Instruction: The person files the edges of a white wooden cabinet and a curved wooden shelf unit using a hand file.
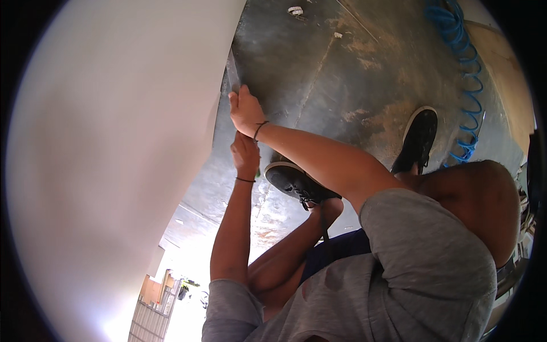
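A large smooth white panel [114, 142] fills the left side, its edge running down beside my hands. A long, flat grey bar [233, 71], perhaps a file, lies along that edge. My right hand [247, 113] is closed on the near end of the bar, thumb and fingers toward the panel. Just below it, touching the right wrist, my left hand [245, 155] is closed with its fingers curled. What it grips is hidden. A small green bit [258, 171] shows beside the left wrist. Each wrist wears a dark band.
Under me is a worn grey floor [302, 74] with stains and a crack. My black shoes [293, 181] are close to my hands. A coiled blue hose [470, 91] lies at the right by a wooden board [501, 74]. White scraps [295, 11] lie far ahead.
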A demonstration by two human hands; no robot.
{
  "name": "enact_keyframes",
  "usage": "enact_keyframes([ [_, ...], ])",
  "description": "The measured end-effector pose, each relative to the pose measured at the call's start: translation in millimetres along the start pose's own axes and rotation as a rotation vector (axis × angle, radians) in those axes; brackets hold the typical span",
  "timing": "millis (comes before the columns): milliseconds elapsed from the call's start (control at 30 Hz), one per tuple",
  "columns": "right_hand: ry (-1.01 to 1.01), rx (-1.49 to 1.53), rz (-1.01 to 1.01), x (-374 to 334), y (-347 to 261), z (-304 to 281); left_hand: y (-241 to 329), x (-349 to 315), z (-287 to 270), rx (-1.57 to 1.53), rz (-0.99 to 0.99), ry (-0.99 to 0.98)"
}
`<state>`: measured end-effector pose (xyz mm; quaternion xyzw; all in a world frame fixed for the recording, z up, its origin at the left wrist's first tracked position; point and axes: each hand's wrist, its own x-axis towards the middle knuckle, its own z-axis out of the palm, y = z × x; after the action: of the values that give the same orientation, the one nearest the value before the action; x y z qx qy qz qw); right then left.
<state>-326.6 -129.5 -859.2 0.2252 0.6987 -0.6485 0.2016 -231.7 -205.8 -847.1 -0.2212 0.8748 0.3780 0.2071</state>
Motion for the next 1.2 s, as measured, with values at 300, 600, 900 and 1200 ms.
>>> enact_keyframes([
  [300, -0.26, 0.318, 0.207, 5.6, 4.8, -8.0, 19.5, -6.4, -12.2, -0.19, -0.174, -0.104],
  [600, 0.05, -0.097, -0.002, -2.5, 26.1, -71.7, 0.2, -85.9, -103.0, 0.265, -0.239, -0.64],
  [900, -0.367, -0.945, 0.086, -10.7, -16.6, -137.2, 75.8, -136.6, -245.1, -0.184, -0.692, 0.036],
  [1200, -0.687, -1.726, -0.185, -50.6, -42.0, -154.0, -22.8, -124.1, -222.5, -0.964, -0.336, 0.189],
])
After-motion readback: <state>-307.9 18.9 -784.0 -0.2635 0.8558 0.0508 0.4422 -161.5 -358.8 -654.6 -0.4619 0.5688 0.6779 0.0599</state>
